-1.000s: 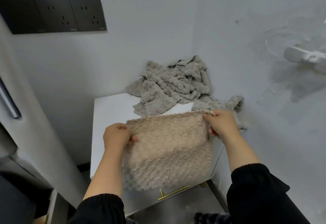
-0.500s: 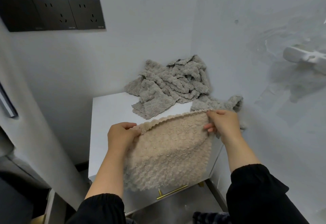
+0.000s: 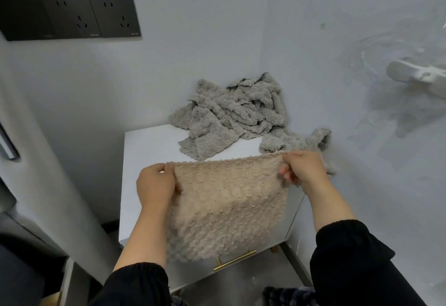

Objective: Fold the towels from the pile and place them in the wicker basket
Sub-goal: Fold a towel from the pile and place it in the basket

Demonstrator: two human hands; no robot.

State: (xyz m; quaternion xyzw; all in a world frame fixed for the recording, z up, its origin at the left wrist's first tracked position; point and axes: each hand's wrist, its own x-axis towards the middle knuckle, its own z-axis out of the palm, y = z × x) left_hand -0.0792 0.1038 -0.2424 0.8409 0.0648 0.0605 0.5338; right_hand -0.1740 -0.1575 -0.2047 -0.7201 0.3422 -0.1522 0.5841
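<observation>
The left hand and the right hand were held apart, each pinching one top corner of a beige towel. Its upper edge was drawn nearly taut between them, and the rest hung down over the front of the white desk, reaching as far as the brass handle. The step in hand looked to be the opening of a fold: the cloth was spread square and held up, not yet doubled. To do it well, the upper edge wanted to be level and evenly stretched, since the right corner sat a little higher and farther back than the left. The fluffy, limp fabric would probably sag or skew if either pinch slackened. A sound course seemed to be to lay the towel flat on the bare front part of the desk and bring corner to corner, matching the edges before pressing the crease. That should be done short of the pile of grey towels, which lay heaped in the back corner against the walls, just beyond the right hand, and could easily snag. The wicker basket was not in view, so the fold would likely need a firm grip for carrying.
</observation>
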